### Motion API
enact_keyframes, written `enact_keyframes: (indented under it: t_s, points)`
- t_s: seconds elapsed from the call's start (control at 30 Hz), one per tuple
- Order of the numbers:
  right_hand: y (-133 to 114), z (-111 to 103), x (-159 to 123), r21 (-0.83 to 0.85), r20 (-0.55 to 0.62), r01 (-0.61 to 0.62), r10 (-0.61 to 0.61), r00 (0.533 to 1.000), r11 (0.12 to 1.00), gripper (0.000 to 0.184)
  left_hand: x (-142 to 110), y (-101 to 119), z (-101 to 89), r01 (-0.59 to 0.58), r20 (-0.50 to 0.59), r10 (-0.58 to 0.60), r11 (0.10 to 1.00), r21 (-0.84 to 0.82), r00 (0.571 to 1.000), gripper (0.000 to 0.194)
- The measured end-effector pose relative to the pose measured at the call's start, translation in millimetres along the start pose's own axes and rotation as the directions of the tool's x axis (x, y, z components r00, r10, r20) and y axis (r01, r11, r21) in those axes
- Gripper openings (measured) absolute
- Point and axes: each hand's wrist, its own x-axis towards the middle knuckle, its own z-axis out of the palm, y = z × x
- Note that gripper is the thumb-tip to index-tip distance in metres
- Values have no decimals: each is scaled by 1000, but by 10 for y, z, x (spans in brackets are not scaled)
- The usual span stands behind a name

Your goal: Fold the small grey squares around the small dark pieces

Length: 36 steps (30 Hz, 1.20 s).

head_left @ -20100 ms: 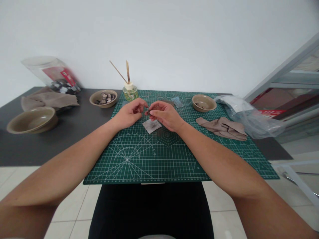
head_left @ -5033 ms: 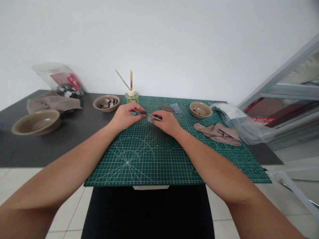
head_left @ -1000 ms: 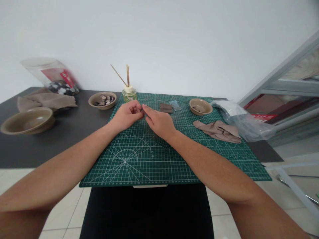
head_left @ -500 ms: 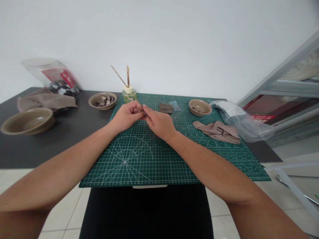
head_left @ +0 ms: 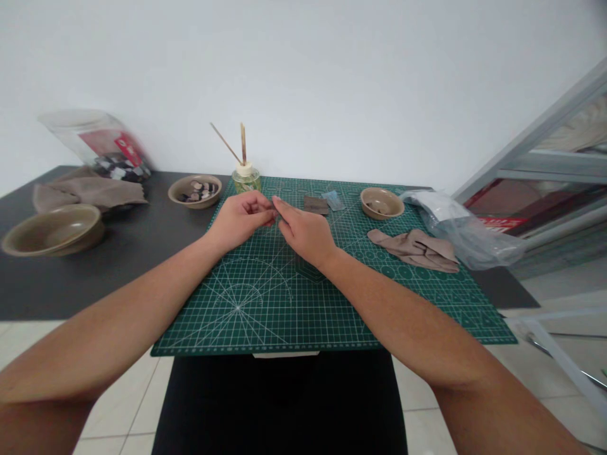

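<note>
Though between fingers [head_left: 285, 209], piece's axis unclear

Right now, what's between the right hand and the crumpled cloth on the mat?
From the right hand to the cloth, the head view shows bare green mat; the brown square and blue packet lie farther back.

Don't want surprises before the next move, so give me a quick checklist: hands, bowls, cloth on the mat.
1. Left hand and right hand both visible: ok.
2. Item between the fingertips identifiable: cannot tell, the fingers hide it.
3. Bowl on the cutting mat upright: ok.
4. Bowl of pieces beside the reed bottle upright: ok.
5. Brown cloth on the mat lying flat: not ok, crumpled.
</note>
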Motion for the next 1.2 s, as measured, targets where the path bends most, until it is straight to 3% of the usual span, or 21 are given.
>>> enact_keyframes:
  t_s: [0.17, 0.53, 0.9, 1.2]
  points:
    - [17, -15, -4, -21, 9, -22, 22, 1000, 1000, 54, 18, -16, -8, 4, -42, -7, 997, -77, 999, 25]
    - [-23, -12, 0, 1, 4, -10, 10, 1000, 1000, 55, -5, 22, 6, 16, 46, -15, 1000, -27, 999, 23]
    - [-44, 11, -2, 17, -6, 10, -10, 1000, 1000, 55, 16, -16, -6, -35, 60, 32, 998, 47, 998, 20]
    - [-15, 1, -3, -26, -1, -19, 19, 1000, 999, 54, 8, -24, -9, -21, 16, 20, 1000, 16, 1000, 23]
